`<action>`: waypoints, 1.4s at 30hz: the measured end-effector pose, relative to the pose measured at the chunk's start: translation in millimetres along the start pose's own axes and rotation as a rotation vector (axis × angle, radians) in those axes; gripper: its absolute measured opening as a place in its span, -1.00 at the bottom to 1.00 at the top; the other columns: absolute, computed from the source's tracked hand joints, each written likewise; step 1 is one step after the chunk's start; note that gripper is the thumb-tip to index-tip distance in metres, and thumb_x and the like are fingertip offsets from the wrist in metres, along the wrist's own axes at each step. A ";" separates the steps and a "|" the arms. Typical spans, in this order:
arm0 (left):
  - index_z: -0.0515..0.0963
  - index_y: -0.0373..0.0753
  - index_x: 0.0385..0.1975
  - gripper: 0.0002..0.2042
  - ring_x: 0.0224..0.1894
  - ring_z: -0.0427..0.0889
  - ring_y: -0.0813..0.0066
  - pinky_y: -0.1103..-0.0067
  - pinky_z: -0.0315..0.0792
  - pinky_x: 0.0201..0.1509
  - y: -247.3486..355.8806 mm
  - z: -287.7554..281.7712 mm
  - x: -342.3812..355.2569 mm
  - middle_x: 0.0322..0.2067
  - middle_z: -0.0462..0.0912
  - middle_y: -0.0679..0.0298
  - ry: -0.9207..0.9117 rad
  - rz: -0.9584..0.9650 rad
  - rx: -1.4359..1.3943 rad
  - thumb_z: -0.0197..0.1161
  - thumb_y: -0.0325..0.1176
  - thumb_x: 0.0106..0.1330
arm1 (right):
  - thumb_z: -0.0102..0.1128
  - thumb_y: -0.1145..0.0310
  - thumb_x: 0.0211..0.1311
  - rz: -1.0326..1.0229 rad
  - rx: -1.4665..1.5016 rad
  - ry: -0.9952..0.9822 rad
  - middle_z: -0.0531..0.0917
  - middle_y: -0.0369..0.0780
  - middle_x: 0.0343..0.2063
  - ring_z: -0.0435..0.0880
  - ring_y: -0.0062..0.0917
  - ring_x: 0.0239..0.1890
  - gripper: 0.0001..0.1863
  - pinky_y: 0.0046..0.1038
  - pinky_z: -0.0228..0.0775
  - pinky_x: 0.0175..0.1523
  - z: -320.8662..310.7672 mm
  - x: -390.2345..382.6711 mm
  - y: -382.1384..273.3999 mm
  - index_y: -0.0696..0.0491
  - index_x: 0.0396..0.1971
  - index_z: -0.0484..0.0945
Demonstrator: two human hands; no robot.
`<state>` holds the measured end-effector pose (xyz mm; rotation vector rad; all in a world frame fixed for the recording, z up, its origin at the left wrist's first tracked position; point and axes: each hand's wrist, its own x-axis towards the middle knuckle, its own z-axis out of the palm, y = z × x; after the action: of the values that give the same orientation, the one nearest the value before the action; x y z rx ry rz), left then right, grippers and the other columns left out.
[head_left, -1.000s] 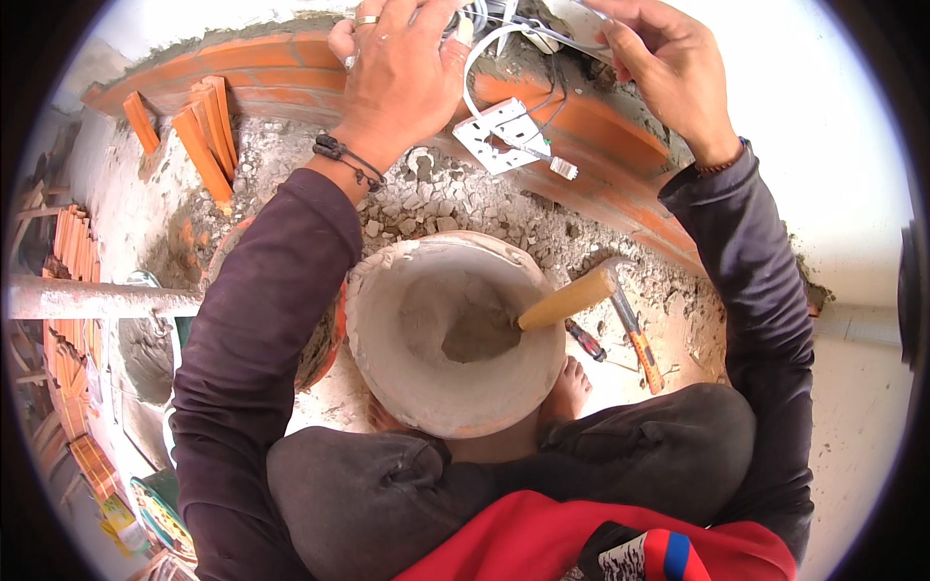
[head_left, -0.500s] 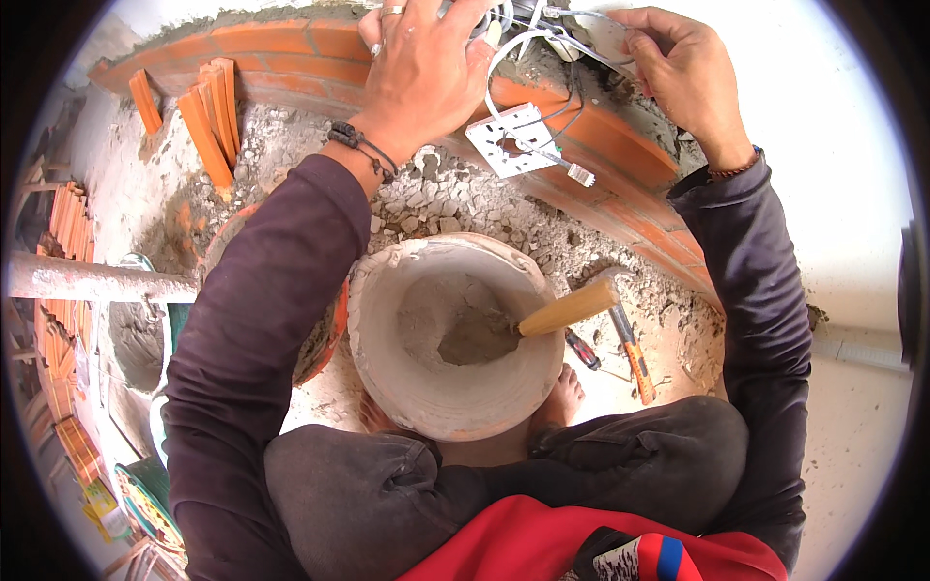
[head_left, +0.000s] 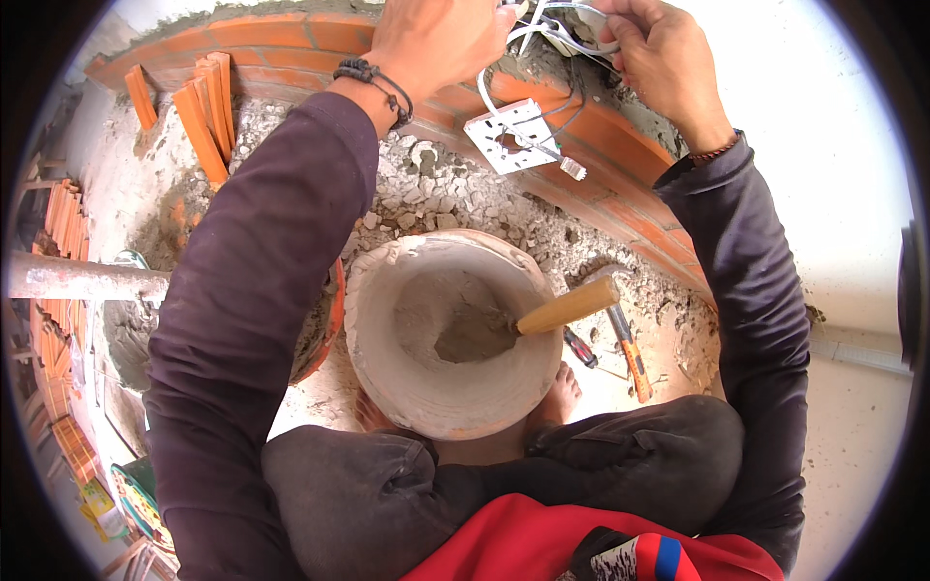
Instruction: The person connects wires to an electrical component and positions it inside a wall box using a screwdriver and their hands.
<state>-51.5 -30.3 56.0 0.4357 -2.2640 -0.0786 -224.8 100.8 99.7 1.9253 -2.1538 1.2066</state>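
My left hand (head_left: 441, 39) and my right hand (head_left: 659, 60) are both raised to a recess in the orange brick wall (head_left: 291, 39), working a bundle of white and grey wires (head_left: 567, 24). My right hand pinches the wires. What my left fingers grip is hidden at the frame's top edge. A white switch plate (head_left: 509, 136) dangles from the wires just below my hands. Under my arms stands a mortar-caked bucket (head_left: 387, 320) with a wooden-handled tool (head_left: 567, 308) resting in grey mortar.
Broken mortar rubble (head_left: 436, 189) covers the ledge beneath the wall. An orange-handled tool (head_left: 630, 353) and a screwdriver (head_left: 579, 347) lie right of the bucket. Orange brick pieces (head_left: 203, 116) lean at the upper left. A grey pipe (head_left: 77, 279) crosses the left side.
Both hands and the wires have shifted upward and right in view, as my head tipped down. The switch plate now hangs lower relative to my hands.
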 end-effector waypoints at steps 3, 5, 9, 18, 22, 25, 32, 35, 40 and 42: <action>0.70 -0.26 -0.28 -0.78 -0.31 0.69 -0.12 0.13 0.56 -0.16 4.3 -12.5 11.4 -0.42 0.70 -0.07 -0.163 0.023 0.086 0.18 -0.28 0.33 | 0.06 0.67 0.22 0.025 -0.008 0.022 0.69 -0.22 -0.54 0.63 -0.60 -0.47 -0.81 -0.46 0.51 -0.31 2.0 2.1 7.9 0.22 -0.35 0.69; 0.69 -0.26 -0.31 -0.79 -0.30 0.70 -0.12 0.12 0.57 -0.16 1.2 -11.6 18.1 -0.42 0.70 -0.08 -0.217 -0.004 0.122 0.19 -0.27 0.32 | 0.06 0.67 0.20 0.029 -0.003 0.034 0.69 -0.20 -0.54 0.64 -0.57 -0.47 -0.81 -0.44 0.51 -0.30 4.8 4.3 10.3 0.22 -0.35 0.68; 0.69 -0.26 -0.34 -0.78 -0.29 0.71 -0.12 0.11 0.58 -0.15 0.6 -7.7 20.2 -0.42 0.70 -0.08 -0.262 -0.081 0.130 0.20 -0.26 0.31 | 0.08 0.64 0.17 -0.067 -0.105 0.089 0.70 -0.10 -0.53 0.70 -0.39 -0.46 -0.83 -0.38 0.54 -0.27 7.0 5.1 10.5 0.23 -0.36 0.68; 0.68 -0.27 -0.37 -0.80 -0.31 0.70 -0.12 0.12 0.58 -0.20 1.5 -3.1 17.0 -0.45 0.69 -0.09 -0.246 -0.099 0.096 0.22 -0.28 0.31 | 0.27 0.46 0.16 -0.487 -0.405 0.205 0.68 0.03 -0.53 0.68 -0.07 -0.41 -0.85 -0.13 0.54 -0.20 3.0 6.5 -0.4 0.22 -0.52 0.69; 0.67 -0.29 -0.36 -0.80 -0.30 0.69 -0.13 0.10 0.56 -0.20 -0.2 0.4 14.7 -0.44 0.68 -0.09 -0.220 -0.093 0.106 0.20 -0.29 0.33 | 0.37 0.31 0.15 -0.513 -0.447 0.125 0.66 0.04 -0.54 0.66 -0.07 -0.39 -0.73 -0.14 0.54 -0.18 6.2 11.9 -18.6 0.22 -0.60 0.67; 0.66 -0.29 -0.33 -0.80 -0.29 0.68 -0.13 0.10 0.55 -0.18 -3.0 2.3 11.9 -0.44 0.68 -0.09 -0.163 -0.058 0.075 0.19 -0.29 0.32 | 0.43 0.21 0.12 -0.373 -0.558 0.127 0.67 0.03 -0.54 0.67 -0.08 -0.40 -0.66 -0.15 0.54 -0.21 10.6 16.0 -22.1 0.21 -0.61 0.68; 0.68 -0.27 -0.35 -0.79 -0.47 0.69 0.09 0.31 0.58 -0.36 -12.0 20.6 -1.0 -0.52 0.68 0.04 0.034 0.041 0.113 0.27 -0.25 0.34 | 0.44 0.18 0.10 -0.293 -0.518 0.118 0.70 -0.02 -0.52 0.72 -0.08 -0.41 -0.73 -0.13 0.55 -0.26 20.8 20.0 -24.8 0.11 -0.54 0.73; 0.69 -0.25 -0.35 -0.78 -0.56 0.70 0.15 0.38 0.63 -0.47 -17.9 30.4 -6.2 -0.57 0.68 0.08 0.097 0.074 0.161 0.28 -0.22 0.37 | 0.44 0.20 0.10 -0.299 -0.532 0.125 0.72 -0.03 -0.51 0.73 -0.09 -0.39 -0.76 -0.13 0.56 -0.25 20.2 20.2 -23.3 0.08 -0.49 0.74; 0.65 -0.31 -0.43 -0.79 -0.33 0.65 -0.08 0.13 0.52 -0.17 -1.9 5.9 5.1 -0.48 0.65 -0.05 -0.074 0.044 0.035 0.20 -0.30 0.32 | 0.44 0.19 0.09 -0.260 -0.551 0.126 0.73 -0.05 -0.51 0.74 -0.10 -0.38 -0.77 -0.13 0.57 -0.23 17.5 20.7 -24.3 0.07 -0.45 0.74; 0.66 -0.31 -0.44 -0.79 -0.34 0.64 -0.06 0.15 0.51 -0.17 -4.3 4.3 3.9 -0.49 0.63 -0.03 -0.038 0.108 0.101 0.21 -0.30 0.31 | 0.44 0.19 0.09 -0.250 -0.557 0.112 0.73 -0.05 -0.50 0.74 -0.10 -0.38 -0.77 -0.14 0.57 -0.24 17.7 21.4 -30.0 0.06 -0.45 0.74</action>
<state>-55.8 -36.1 55.1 0.3674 -2.3314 0.0839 -196.3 74.9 113.3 1.7548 -1.8551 0.5745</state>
